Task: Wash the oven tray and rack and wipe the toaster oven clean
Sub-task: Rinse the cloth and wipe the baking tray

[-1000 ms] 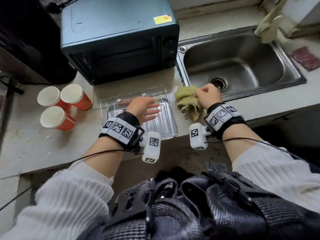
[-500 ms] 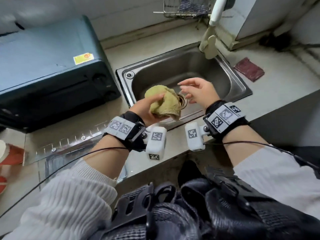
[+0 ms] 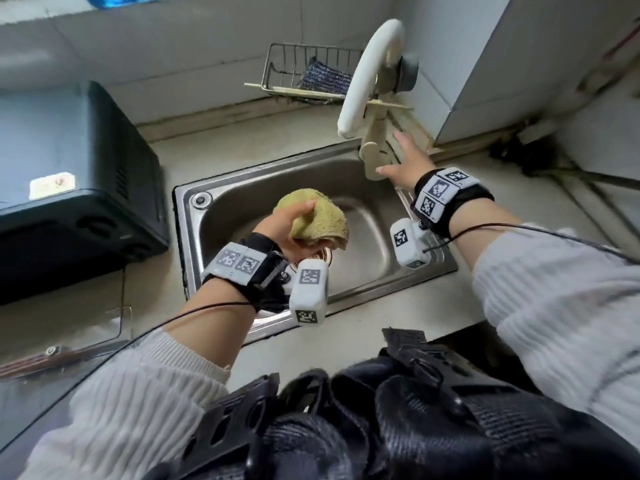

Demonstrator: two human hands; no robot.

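Head view, over sink [image 3: 221,202]: left hand [image 3: 282,228] gripping yellow cloth [image 3: 318,220] above drain, right hand [image 3: 403,164] open-fingered, reaching for tap lever [image 3: 372,157]. Toaster oven [image 3: 69,202] on worktop [image 3: 277,136], left. Risk: hard flick, splashing worktop. Half-second earlier, right hand beside cloth, now away at tap.

No readable words or numbers for you, sticker [image 3: 52,183] on the oven [image 3: 79,202] blurred, wristbands [image 3: 440,192] bear only square code markers
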